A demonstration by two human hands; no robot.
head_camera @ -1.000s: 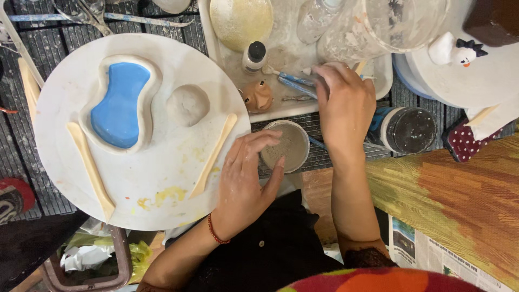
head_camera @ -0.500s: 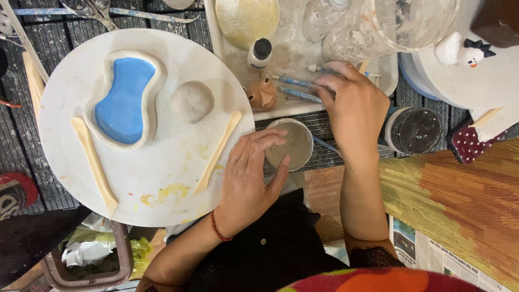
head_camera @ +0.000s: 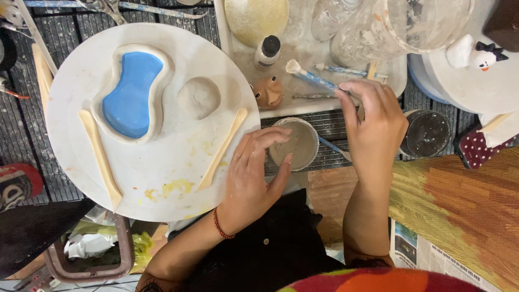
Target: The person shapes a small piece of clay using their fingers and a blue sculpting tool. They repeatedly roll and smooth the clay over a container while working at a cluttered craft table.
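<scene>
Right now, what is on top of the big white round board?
On the round board lie a wavy dish with blue inside, a grey clay lump, two wooden sticks and yellow smears. The left hand covers its edge.

Blues, creams and greys on the pottery bench

A white round board [head_camera: 162,178] carried yellow smears and a bright blue, cream-rimmed dish [head_camera: 131,93]; the clay lump [head_camera: 198,98] was pale grey, the wooden tools [head_camera: 221,150] cream. The brush [head_camera: 316,78] was blue with a white tip, the wrist band [head_camera: 220,226] red, the cloth [head_camera: 481,148] maroon with white dots.
</scene>
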